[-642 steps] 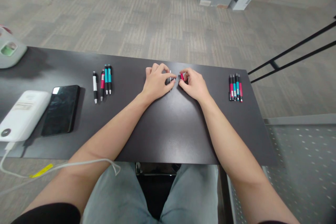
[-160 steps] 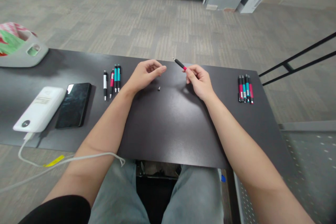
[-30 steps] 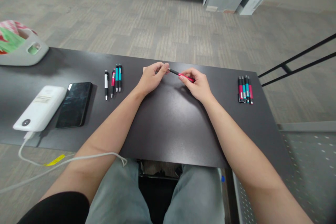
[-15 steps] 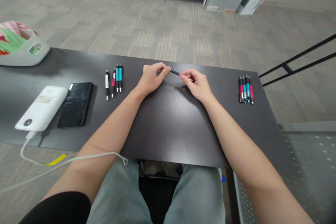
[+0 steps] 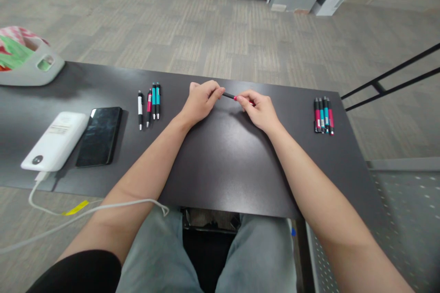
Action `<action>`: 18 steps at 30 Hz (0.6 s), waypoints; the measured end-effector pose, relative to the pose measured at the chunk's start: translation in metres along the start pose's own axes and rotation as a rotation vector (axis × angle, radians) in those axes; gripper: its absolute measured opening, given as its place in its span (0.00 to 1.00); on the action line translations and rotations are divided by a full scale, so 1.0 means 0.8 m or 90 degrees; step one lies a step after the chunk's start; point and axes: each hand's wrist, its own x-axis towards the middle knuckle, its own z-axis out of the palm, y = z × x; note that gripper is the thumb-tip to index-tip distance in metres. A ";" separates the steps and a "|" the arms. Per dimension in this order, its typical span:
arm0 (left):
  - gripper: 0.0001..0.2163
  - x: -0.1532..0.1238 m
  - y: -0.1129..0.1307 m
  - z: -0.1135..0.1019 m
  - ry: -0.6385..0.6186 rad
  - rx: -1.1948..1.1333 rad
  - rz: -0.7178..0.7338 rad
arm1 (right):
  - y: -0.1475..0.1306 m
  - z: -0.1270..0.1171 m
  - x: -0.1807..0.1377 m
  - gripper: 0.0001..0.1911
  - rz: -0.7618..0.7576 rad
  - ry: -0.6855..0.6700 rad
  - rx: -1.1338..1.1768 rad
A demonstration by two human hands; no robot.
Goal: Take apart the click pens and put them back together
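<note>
Both hands close on one pen above the far part of the worktop (image 5: 220, 169). The left hand (image 5: 206, 100) is curled, its thumb and forefinger pinching the pen (image 5: 229, 95) at its black end; the right hand (image 5: 258, 107) grips the red barrel, fingers folded round it. The black grip section shows in the gap between the hands, slanting slightly down toward the right one; the fingers hide both ends.

Compared with the view about five seconds earlier, the left hand has moved in from apart to meet the pen, and the small tip piece then lying beside it on the worktop is no longer seen there.

To the left of the hands lie a white pen (image 5: 140, 110), a red pen (image 5: 149, 106) and two teal pens (image 5: 156, 100); farther left are a black phone (image 5: 99, 137), a white power bank (image 5: 55, 141) and, at the far corner, a basket (image 5: 29, 74). A white cable (image 5: 137, 201) crosses in front of the left forearm. Well to the right of the hands, a row of red and teal pens (image 5: 321, 114) lies side by side.
</note>
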 end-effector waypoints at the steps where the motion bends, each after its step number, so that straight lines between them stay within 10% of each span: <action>1: 0.29 0.000 0.001 0.000 -0.001 0.005 0.002 | 0.000 -0.001 0.000 0.23 0.007 -0.006 -0.003; 18: 0.21 -0.001 0.022 -0.011 0.011 0.029 0.047 | 0.009 -0.001 0.003 0.36 0.043 -0.027 0.110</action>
